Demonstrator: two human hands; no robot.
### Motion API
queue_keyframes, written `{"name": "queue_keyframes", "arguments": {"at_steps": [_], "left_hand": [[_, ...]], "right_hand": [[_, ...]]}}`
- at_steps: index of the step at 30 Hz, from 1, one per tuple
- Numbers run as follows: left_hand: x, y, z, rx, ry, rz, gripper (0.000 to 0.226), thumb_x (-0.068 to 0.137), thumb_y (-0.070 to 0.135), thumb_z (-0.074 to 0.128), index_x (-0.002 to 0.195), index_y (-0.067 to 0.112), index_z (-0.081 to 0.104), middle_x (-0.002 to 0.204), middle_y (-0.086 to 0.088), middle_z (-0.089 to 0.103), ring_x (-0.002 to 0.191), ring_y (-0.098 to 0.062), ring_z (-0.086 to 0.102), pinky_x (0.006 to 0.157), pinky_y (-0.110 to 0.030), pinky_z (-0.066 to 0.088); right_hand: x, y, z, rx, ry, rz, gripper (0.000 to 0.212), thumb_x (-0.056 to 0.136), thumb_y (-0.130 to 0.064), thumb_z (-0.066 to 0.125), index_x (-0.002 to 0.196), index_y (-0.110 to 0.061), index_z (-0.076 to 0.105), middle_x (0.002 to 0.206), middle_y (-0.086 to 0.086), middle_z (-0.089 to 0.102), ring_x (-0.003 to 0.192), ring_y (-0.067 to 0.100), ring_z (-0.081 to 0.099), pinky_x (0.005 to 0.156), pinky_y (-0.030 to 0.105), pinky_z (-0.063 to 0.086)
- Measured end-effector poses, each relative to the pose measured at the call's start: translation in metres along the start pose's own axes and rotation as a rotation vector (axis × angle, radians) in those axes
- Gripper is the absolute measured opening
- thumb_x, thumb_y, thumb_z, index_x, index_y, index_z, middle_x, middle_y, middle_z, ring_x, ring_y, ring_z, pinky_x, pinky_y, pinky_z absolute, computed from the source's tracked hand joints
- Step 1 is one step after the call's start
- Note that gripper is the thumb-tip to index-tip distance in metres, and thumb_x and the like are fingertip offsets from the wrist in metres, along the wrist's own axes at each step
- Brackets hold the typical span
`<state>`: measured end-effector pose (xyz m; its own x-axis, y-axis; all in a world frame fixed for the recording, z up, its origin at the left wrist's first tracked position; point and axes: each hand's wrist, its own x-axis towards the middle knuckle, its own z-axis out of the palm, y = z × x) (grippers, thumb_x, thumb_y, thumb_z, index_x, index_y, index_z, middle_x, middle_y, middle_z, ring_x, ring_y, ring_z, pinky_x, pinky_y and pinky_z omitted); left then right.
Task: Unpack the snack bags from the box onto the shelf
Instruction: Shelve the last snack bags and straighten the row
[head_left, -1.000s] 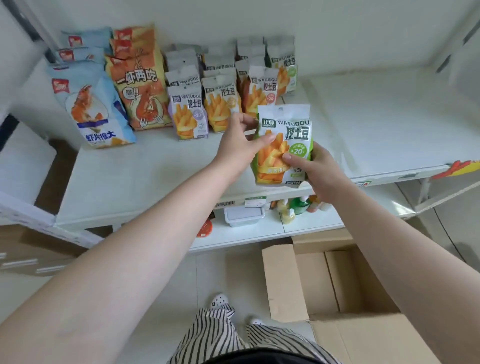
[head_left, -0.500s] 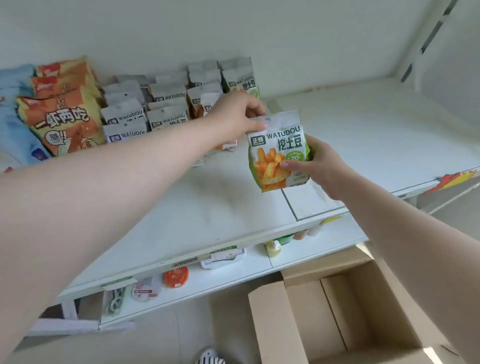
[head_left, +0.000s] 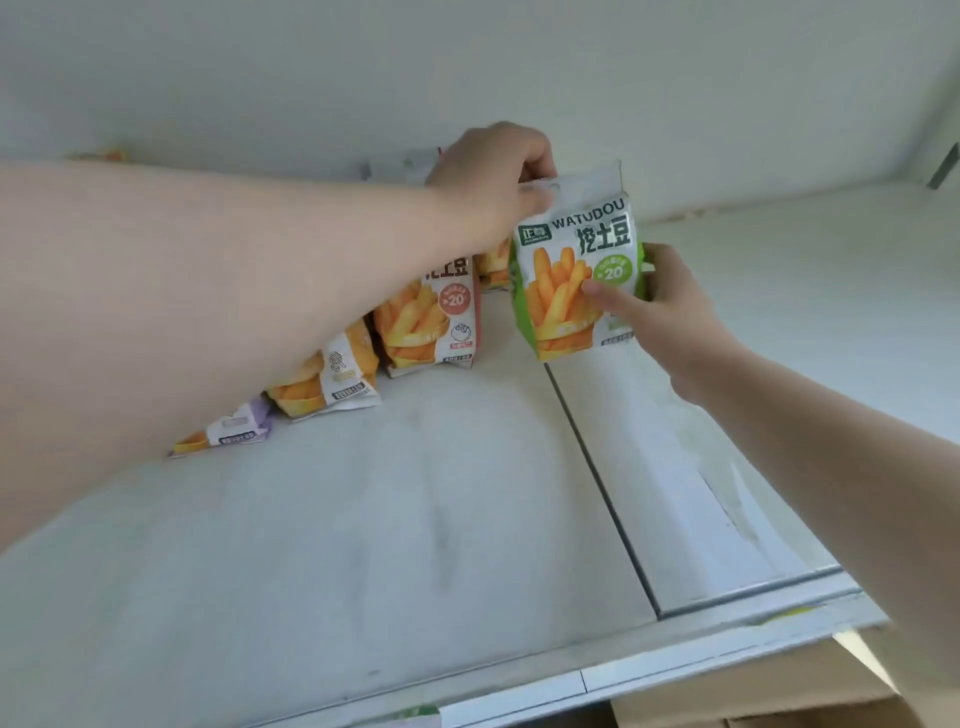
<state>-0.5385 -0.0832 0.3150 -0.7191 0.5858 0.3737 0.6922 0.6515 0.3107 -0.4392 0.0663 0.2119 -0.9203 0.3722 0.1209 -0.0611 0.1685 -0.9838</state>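
A green-and-white Watudou fries snack bag (head_left: 574, 270) stands upright over the white shelf (head_left: 395, 519), just right of a row of similar bags. My right hand (head_left: 654, 306) grips its lower right side, thumb across the front. My left hand (head_left: 493, 166) pinches the bag's top left corner. A red-accented bag (head_left: 431, 322), a yellow one (head_left: 332, 379) and a purple one (head_left: 234, 428) stand in a row to the left, partly hidden by my left forearm. A corner of the cardboard box (head_left: 753, 696) shows at the bottom right.
The shelf's back wall (head_left: 363, 78) rises close behind the bags. A seam (head_left: 597, 467) splits the shelf into two panels; the right panel (head_left: 805, 312) is bare. The shelf's front edge (head_left: 519, 680) runs along the bottom.
The green bag has moved farther back and down toward the shelf, next to the row. My left hand went from near its top to pinching its corner. The view has closed in on the shelf.
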Motion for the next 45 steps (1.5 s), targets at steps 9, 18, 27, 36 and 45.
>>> {"name": "queue_keyframes", "arguments": {"at_steps": [9,18,27,36,45], "left_hand": [[0.056,-0.034,0.008,0.111,-0.134,-0.010,0.017,0.086,0.026,0.070,0.100,0.017,0.069,0.089,0.006,0.060,0.085,-0.012,0.055,0.074,-0.022,0.039],[0.069,-0.079,0.017,0.141,-0.225,-0.122,0.017,0.082,0.024,0.073,0.097,0.017,0.069,0.076,0.012,0.056,0.085,-0.013,0.054,0.074,-0.024,0.038],[0.072,-0.082,0.027,0.127,-0.125,-0.081,0.050,0.081,0.041,0.071,0.123,0.020,0.055,0.122,0.001,0.053,0.110,-0.015,0.051,0.084,-0.024,0.036],[0.079,-0.073,0.028,0.334,-0.433,-0.128,0.109,0.076,0.064,0.062,0.153,0.012,0.005,0.161,-0.007,0.009,0.146,-0.023,0.016,0.115,-0.032,0.019],[0.087,-0.079,0.029,0.512,-0.614,-0.149,0.141,0.045,0.081,0.055,0.152,0.015,-0.009,0.158,-0.010,-0.020,0.148,-0.026,-0.011,0.120,-0.043,0.004]], "right_hand": [[0.052,0.038,0.038,0.045,0.066,-0.090,0.053,0.083,-0.027,0.077,0.126,-0.026,0.046,0.110,-0.011,0.069,0.102,0.007,0.067,0.094,0.040,0.055],[0.079,0.054,0.062,-0.045,0.027,-0.060,0.058,0.080,-0.032,0.080,0.125,-0.018,0.046,0.114,-0.003,0.067,0.103,0.015,0.066,0.091,0.045,0.055],[0.092,0.062,0.074,-0.117,0.055,-0.037,0.050,0.080,-0.035,0.079,0.111,-0.018,0.044,0.112,0.001,0.066,0.103,0.020,0.064,0.092,0.049,0.052],[0.096,0.056,0.068,-0.197,0.023,-0.043,0.082,0.065,-0.064,0.076,0.128,-0.020,0.045,0.126,0.003,0.057,0.117,0.020,0.056,0.098,0.046,0.050],[0.131,0.040,0.044,0.133,0.007,0.090,0.063,0.096,-0.063,0.036,0.153,-0.038,0.024,0.159,-0.014,0.025,0.146,0.015,0.028,0.121,0.039,0.016]]}}
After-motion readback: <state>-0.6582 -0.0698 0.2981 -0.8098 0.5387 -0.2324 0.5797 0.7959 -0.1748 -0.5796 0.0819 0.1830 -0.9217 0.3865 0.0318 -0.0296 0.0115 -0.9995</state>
